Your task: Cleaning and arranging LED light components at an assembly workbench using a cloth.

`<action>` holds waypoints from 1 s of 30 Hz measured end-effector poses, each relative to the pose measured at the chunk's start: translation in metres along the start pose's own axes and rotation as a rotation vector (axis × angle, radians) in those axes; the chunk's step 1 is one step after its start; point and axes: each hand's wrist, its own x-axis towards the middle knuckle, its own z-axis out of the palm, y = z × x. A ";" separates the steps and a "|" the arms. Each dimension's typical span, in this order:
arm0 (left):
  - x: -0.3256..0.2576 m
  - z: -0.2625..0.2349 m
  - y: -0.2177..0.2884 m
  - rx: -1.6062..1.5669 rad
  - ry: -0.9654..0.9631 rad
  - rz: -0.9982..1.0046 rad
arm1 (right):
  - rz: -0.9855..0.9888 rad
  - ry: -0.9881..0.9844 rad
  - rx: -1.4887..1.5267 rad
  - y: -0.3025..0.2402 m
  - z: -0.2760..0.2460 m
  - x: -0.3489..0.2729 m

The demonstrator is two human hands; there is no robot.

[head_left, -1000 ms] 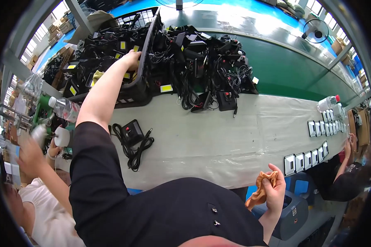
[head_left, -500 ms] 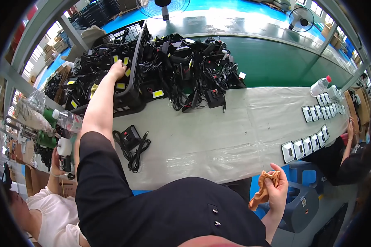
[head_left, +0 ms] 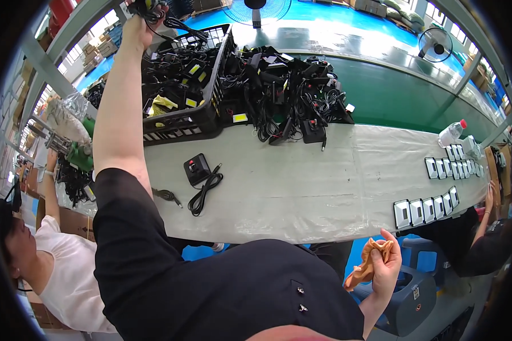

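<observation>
My left hand (head_left: 137, 34) is raised high at the upper left, beyond the black crate (head_left: 215, 85). Its fingers are closed on a black corded device (head_left: 144, 8), whose cable (head_left: 183, 26) dangles over the crate. Much of that device is cut off by the picture's edge. On the table, below the crate, lies another black corded device (head_left: 197, 168) with a red spot and a looped cable (head_left: 206, 193). Low on the right, my right hand (head_left: 385, 269) pinches a crumpled orange-brown cloth (head_left: 365, 270) in front of the table's edge.
Black devices and tangled cables fill the crate and form a pile (head_left: 287, 91) beside it. White-faced rectangular parts (head_left: 424, 210) stand in rows at the right, near a bottle (head_left: 451, 132). A co-worker (head_left: 68, 267) sits at the left; another person's arm (head_left: 486, 210) shows far right.
My left hand has risen out of the crate with a corded device in it. The view has shifted, so the table looks displaced rightward. My right hand still grips the cloth.
</observation>
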 end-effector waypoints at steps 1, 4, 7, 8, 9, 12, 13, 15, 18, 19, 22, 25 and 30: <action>-0.020 0.014 0.022 0.038 -0.022 0.028 | -0.007 -0.022 0.003 0.000 -0.003 0.000; -0.088 0.068 0.031 0.190 -0.253 -0.040 | -0.013 -0.038 -0.009 0.001 -0.009 -0.005; -0.199 0.146 -0.011 0.256 -0.304 -0.108 | -0.013 -0.026 -0.036 0.000 -0.010 -0.007; -0.234 0.157 -0.027 0.155 -0.456 -0.156 | -0.023 -0.045 -0.044 0.003 -0.014 -0.006; -0.273 0.169 -0.042 0.085 -0.462 -0.327 | 0.001 -0.058 -0.012 -0.002 -0.010 -0.006; -0.352 0.182 -0.103 0.250 -0.535 -0.558 | -0.026 -0.179 -0.031 -0.005 -0.007 0.001; -0.365 0.185 -0.124 0.307 -0.638 -0.516 | -0.024 -0.184 -0.035 -0.006 -0.005 0.002; -0.394 0.187 -0.138 0.369 -0.699 -0.571 | -0.017 -0.180 -0.010 -0.001 -0.006 0.004; -0.398 0.185 -0.137 0.168 -0.705 -0.571 | -0.003 -0.172 0.008 0.007 -0.010 0.007; -0.392 0.180 -0.129 0.105 -0.652 -0.637 | -0.006 -0.163 0.008 0.007 -0.008 0.006; -0.374 0.150 -0.112 -0.144 -0.487 -0.696 | -0.005 -0.174 0.018 0.007 -0.007 0.009; -0.359 0.114 -0.094 0.319 -0.496 -0.792 | -0.009 -0.181 -0.011 0.008 -0.004 0.013; -0.381 0.176 -0.058 1.150 -0.430 0.035 | -0.003 -0.186 -0.020 0.016 0.004 0.021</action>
